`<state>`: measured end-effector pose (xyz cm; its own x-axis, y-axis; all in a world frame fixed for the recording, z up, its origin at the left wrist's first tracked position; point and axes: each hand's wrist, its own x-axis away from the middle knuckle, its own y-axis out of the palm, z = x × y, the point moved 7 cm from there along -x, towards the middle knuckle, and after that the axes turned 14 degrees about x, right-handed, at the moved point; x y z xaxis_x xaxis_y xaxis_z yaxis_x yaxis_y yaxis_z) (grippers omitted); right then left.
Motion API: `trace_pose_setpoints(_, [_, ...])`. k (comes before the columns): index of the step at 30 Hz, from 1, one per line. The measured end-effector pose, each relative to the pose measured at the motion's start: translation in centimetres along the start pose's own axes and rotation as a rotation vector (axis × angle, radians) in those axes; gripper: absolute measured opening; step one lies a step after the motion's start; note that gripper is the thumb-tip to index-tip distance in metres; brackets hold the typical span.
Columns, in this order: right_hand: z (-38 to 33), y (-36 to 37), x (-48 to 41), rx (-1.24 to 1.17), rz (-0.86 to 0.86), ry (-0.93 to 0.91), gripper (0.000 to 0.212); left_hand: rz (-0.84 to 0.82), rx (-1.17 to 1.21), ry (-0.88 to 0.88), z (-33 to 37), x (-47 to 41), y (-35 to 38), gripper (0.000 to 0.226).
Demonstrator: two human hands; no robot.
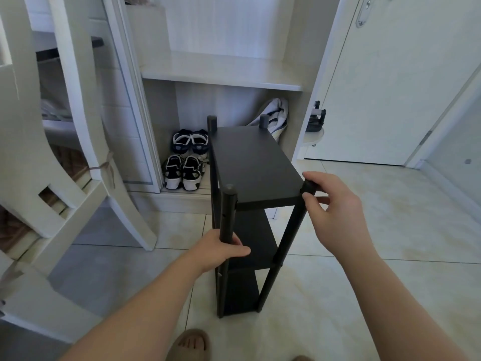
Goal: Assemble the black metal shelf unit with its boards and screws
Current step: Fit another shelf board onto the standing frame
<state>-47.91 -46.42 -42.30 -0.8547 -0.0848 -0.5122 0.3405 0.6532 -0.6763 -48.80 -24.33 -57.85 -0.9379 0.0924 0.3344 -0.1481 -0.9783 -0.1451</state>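
Black shelf unit (256, 162) upright on the tile floor (390, 230), in front of the open wardrobe (221, 71)

The left hand (221, 252) grips the near left post (227, 217), likely steadying the frame; the right hand (333, 204) pinches the cap (309, 188) on the near right post, probably seating or tightening it.

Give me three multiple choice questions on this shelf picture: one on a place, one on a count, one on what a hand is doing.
1. The shoes sit: A on the top board; B in the cupboard's bottom compartment; C by the door.
2. The shelf unit shows how many boards: A two; B three; C five.
3. The left hand: A grips the near-left post; B lies flat; C hangs free.
Answers: B, they stand inside the cupboard; B, top, middle and bottom show; A, its fingers wrap that post.
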Motion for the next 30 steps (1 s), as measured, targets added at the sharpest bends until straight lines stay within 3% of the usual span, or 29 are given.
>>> trace_pose_setpoints(4, [0.8,-0.3,-0.2,0.004,0.079,-0.008,0.039,0.08,0.05,0.03,-1.0,-1.3,0.8,0.039])
trace_pose_setpoints(7, [3.2,-1.1,-0.6,-0.048,0.124,0.093,0.036,0.169,0.081,0.073,0.2,-2.3,1.1,0.032])
trace_pose_setpoints(14, [11.9,-2.4,1.0,-0.181,0.16,0.451,0.035,0.042,-0.101,0.188,3.1,-5.8,4.5,0.047])
trace_pose_setpoints(19, [17.8,-2.5,3.7,-0.047,0.025,0.623,0.033,0.028,-0.282,0.214,2.7,-8.5,8.3,0.047])
trace_pose_setpoints(21, [18.2,-3.4,4.0,0.067,0.029,0.537,0.046,0.042,-0.36,0.233,2.5,-9.6,9.7,0.046])
trace_pose_setpoints(24, [16.3,-4.0,3.5,0.206,0.051,0.18,0.054,-0.007,-0.499,0.243,1.8,-10.8,12.9,0.034])
trace_pose_setpoints(26, [15.7,-2.5,3.6,0.351,-0.048,-0.03,0.054,-0.045,-0.576,0.248,1.2,-11.6,15.4,0.029])
trace_pose_setpoints(30, [19.2,1.6,5.4,0.637,-0.334,-0.055,0.035,-0.052,-0.708,0.234,-0.5,-13.0,19.6,0.027])
